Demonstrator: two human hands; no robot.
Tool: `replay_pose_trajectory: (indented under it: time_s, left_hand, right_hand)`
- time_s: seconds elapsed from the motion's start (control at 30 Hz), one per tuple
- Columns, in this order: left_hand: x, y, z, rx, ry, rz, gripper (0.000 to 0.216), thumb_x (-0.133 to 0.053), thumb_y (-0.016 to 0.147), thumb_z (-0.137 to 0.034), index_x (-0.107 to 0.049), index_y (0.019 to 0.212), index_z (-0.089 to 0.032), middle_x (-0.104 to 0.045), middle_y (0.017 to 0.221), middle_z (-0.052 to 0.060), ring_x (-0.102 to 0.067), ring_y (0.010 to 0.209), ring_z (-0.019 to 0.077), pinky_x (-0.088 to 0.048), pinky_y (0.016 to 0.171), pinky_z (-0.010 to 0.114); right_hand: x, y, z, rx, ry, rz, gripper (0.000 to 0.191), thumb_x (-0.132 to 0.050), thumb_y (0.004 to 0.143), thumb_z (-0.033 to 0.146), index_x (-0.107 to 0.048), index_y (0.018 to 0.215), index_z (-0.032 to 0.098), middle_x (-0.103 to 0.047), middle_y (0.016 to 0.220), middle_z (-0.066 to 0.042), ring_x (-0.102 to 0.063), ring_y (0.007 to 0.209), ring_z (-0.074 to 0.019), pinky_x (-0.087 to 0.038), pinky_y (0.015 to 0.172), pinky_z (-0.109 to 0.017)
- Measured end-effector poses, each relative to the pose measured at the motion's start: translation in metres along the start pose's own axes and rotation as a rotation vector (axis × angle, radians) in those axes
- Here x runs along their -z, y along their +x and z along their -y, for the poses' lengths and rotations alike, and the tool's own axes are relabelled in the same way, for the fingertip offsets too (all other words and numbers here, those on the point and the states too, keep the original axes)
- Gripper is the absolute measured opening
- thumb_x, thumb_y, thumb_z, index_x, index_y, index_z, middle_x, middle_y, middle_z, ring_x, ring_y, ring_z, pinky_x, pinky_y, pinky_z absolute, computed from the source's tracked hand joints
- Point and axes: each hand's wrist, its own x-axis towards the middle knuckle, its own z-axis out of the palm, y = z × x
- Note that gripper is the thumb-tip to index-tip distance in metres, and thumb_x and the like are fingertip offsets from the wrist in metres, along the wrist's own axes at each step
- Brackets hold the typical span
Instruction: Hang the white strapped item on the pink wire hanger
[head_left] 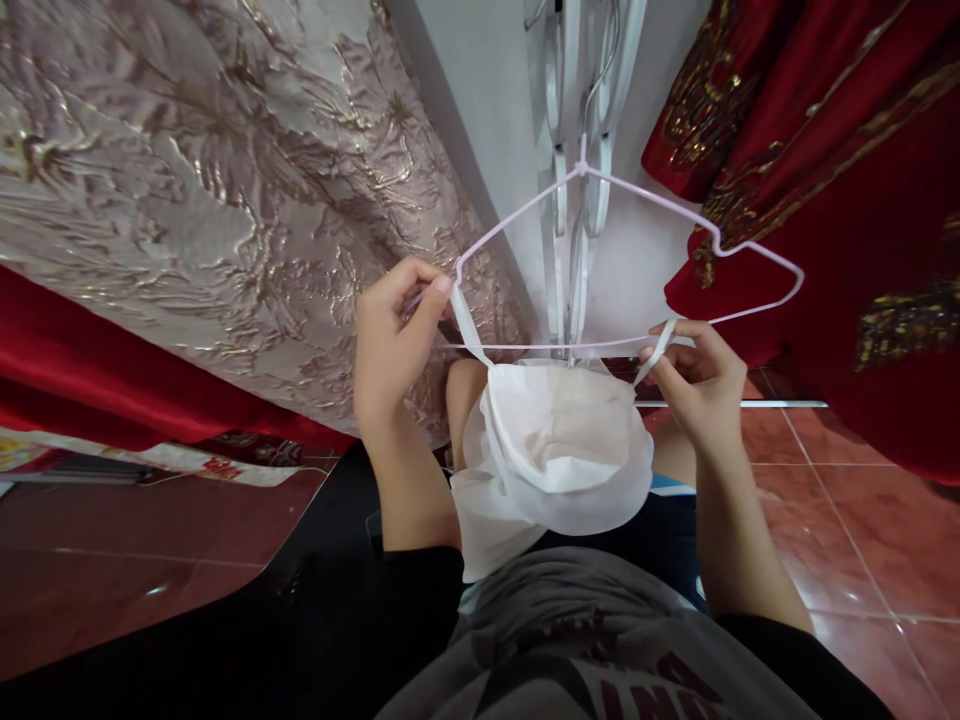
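Grey shirt (570, 640) fabric with dark printing lies closest, low in the view, the wearer's lap just beyond it. Over at the left, smooth red cloth (97, 360) spreads beneath a crinkled pale cloth (225, 190) with gold relief. Next comes the left hand (397, 330), its thumb and fingers pinched on the left strap (468, 325) at the lower left end of a pink hanger (582, 170); that grip seems meant to keep strap and wire together and steady the frame. Between the hands, above the lap, hangs the white cloth piece (562, 420), its rounded front facing up, probably held this way so both straps stay spread and untwisted. Behind it, the hanger's hook reaches up among white metal strips (559, 190); whether it rests on them I cannot tell. Farther right, the right hand (697, 370) has thumb and forefinger closed on the right strap (651, 360), drawn up into a loop beside the hanger's lower bar, likely to keep the loop open. Past that, dark red drapery (847, 200) with gold ornament falls above a red tiled floor (847, 530).
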Motion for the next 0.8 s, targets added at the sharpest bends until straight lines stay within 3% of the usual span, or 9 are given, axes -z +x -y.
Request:
replay_pose_trajectory:
  time_s: [0.1,0.17,0.23,0.33,0.4,0.53,0.6,0.7,0.8]
  left_hand:
    - [-0.012,-0.015,0.018,0.066,-0.114,-0.208,0.031,-0.1,0.089,-0.046,-0.078,0.092,-0.024,-0.071,0.079,-0.002,-0.062,0.069,0.0141,-0.052,0.067,0.028]
    - [-0.028,-0.031,0.031,0.143,-0.276,-0.399,0.044,-0.107,0.077,-0.047,-0.078,0.102,-0.026,-0.073,0.086,-0.002,-0.065,0.07,0.0136,-0.056,0.069,0.028]
    - [-0.05,-0.047,0.039,0.284,-0.472,-0.555,0.052,-0.106,0.077,-0.051,-0.075,0.111,-0.028,-0.078,0.096,0.0,-0.075,0.082,0.0155,-0.063,0.083,0.03]
    - [-0.085,-0.066,0.042,0.446,-0.609,-0.544,0.053,-0.102,0.082,-0.058,-0.075,0.115,-0.027,-0.085,0.11,0.007,-0.084,0.103,0.0214,-0.065,0.099,0.035]
    - [-0.101,-0.072,0.04,0.464,-0.638,-0.515,0.054,-0.099,0.084,-0.065,-0.075,0.113,-0.027,-0.086,0.114,0.009,-0.084,0.109,0.0236,-0.065,0.101,0.037]
    - [-0.106,-0.071,0.033,0.393,-0.569,-0.592,0.057,-0.099,0.081,-0.071,-0.073,0.104,-0.026,-0.08,0.094,0.003,-0.079,0.091,0.0188,-0.061,0.088,0.031]
    - [-0.102,-0.07,0.028,0.347,-0.525,-0.625,0.053,-0.099,0.083,-0.067,-0.071,0.099,-0.025,-0.075,0.089,0.0,-0.076,0.085,0.0162,-0.058,0.083,0.029]
    - [-0.097,-0.071,0.02,0.318,-0.46,-0.623,0.046,-0.097,0.088,-0.06,-0.069,0.098,-0.024,-0.075,0.087,0.0,-0.076,0.081,0.0152,-0.056,0.078,0.026]
    - [-0.095,-0.072,0.014,0.334,-0.387,-0.59,0.045,-0.093,0.092,-0.06,-0.065,0.1,-0.025,-0.076,0.084,0.0,-0.074,0.075,0.0153,-0.055,0.073,0.026]
  right_hand:
    - [0.0,-0.001,-0.002,0.0,-0.005,-0.003,0.036,-0.095,0.09,0.053,-0.076,0.103,0.026,-0.059,0.062,0.007,-0.048,0.049,-0.009,-0.033,0.046,-0.024]
    - [-0.001,-0.002,-0.003,0.003,-0.002,-0.006,0.035,-0.095,0.09,0.052,-0.077,0.104,0.025,-0.055,0.06,0.008,-0.045,0.049,-0.0083,-0.032,0.047,-0.024]
    - [-0.004,-0.003,-0.002,-0.002,0.008,0.003,0.035,-0.096,0.089,0.049,-0.077,0.104,0.025,-0.05,0.058,0.01,-0.042,0.049,-0.0077,-0.031,0.047,-0.024]
    - [-0.009,-0.005,0.0,-0.024,0.019,0.025,0.036,-0.099,0.086,0.047,-0.076,0.103,0.025,-0.047,0.057,0.011,-0.038,0.049,-0.0069,-0.028,0.047,-0.024]
    - [-0.011,-0.006,0.003,-0.032,0.024,0.016,0.035,-0.098,0.086,0.046,-0.076,0.103,0.025,-0.047,0.057,0.011,-0.037,0.049,-0.0069,-0.028,0.048,-0.024]
    - [-0.008,-0.007,0.005,-0.031,0.03,0.018,0.034,-0.098,0.086,0.045,-0.078,0.106,0.026,-0.05,0.058,0.011,-0.044,0.05,-0.0084,-0.035,0.049,-0.024]
    - [-0.003,-0.006,0.003,-0.025,0.005,0.032,0.037,-0.099,0.084,0.045,-0.083,0.112,0.026,-0.061,0.065,0.007,-0.054,0.055,-0.0108,-0.042,0.051,-0.025]
    - [0.012,0.001,-0.003,0.064,-0.051,-0.215,0.036,-0.098,0.079,0.043,-0.09,0.108,0.023,-0.077,0.079,-0.001,-0.065,0.065,-0.0143,-0.05,0.056,-0.028]
    - [0.036,0.016,-0.01,0.184,-0.088,-0.593,0.031,-0.096,0.073,0.044,-0.092,0.091,0.019,-0.073,0.069,-0.002,-0.054,0.056,-0.0112,-0.042,0.056,-0.029]
